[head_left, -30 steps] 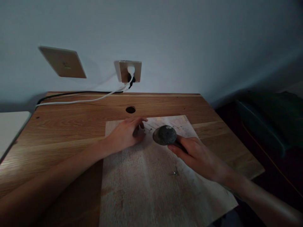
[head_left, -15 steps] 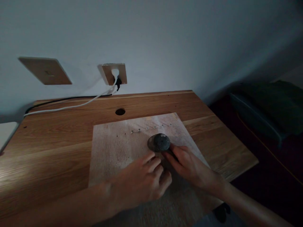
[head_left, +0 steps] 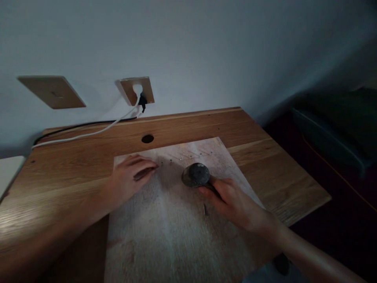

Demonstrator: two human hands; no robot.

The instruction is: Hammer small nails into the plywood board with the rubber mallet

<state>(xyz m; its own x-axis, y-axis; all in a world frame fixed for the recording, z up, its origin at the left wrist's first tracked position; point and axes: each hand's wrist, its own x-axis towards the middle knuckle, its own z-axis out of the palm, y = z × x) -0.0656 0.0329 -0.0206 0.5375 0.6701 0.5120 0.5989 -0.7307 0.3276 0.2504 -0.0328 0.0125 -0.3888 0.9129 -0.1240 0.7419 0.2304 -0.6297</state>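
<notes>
My right hand (head_left: 228,196) is wrapped round the handle of a mallet (head_left: 195,175) with a dark, rounded head, held over the middle of a pale wooden board (head_left: 165,243). At the board's far left, my left hand (head_left: 132,177) has its thumb and fingertips pinched together at the left end of a row of small nails (head_left: 181,158). Whatever sits between those fingertips is too small to make out. The nails run in a line along the board's far part, several of them. A loose nail (head_left: 205,209) shows on the board just left of my right hand.
The board rests on a wooden desk (head_left: 282,169) with a round cable hole (head_left: 147,138). Behind it, a white cable (head_left: 85,135) and a black one run to a wall socket (head_left: 138,91). A white object (head_left: 10,169) stands at the left edge. A dark cushion (head_left: 330,135) lies at right.
My left hand has moved left and away from beside the mallet head to the row's left end. A loose nail on the board is now uncovered. The mallet stays almost in place.
</notes>
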